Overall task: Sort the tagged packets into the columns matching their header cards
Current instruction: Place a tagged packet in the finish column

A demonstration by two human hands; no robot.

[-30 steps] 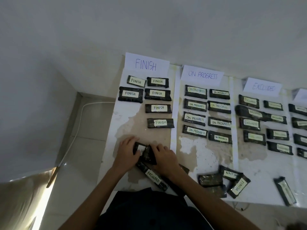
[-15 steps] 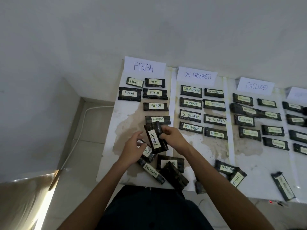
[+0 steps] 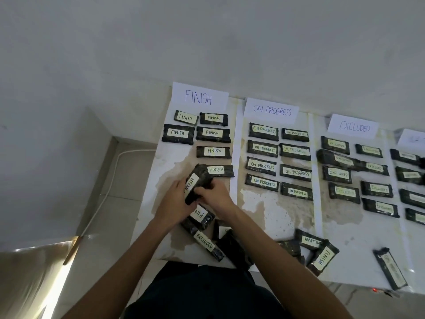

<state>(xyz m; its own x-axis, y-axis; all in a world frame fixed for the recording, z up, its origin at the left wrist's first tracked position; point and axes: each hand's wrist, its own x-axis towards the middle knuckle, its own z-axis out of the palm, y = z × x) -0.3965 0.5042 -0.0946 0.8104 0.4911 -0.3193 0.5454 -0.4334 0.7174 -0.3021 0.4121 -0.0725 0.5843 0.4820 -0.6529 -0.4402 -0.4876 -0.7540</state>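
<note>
White table (image 3: 271, 217) against a plain wall, ruled into headed columns. At centre-left of frame both hands hold one packet (image 3: 202, 178). The left hand (image 3: 173, 203) is curled round its lower end, and the right hand (image 3: 217, 199) pinches its right edge. Its tag reads FINISH. Its long axis stands near upright in frame, top leaning right. The upper end meets the lowest laid packet (image 3: 222, 170); contact cannot be told. Laid packets lie crosswise, so a quarter turn appears needed. Bare spots lie up and left of the fingers, under the FINISH card (image 3: 199, 97). The left hand is nearer.
</note>
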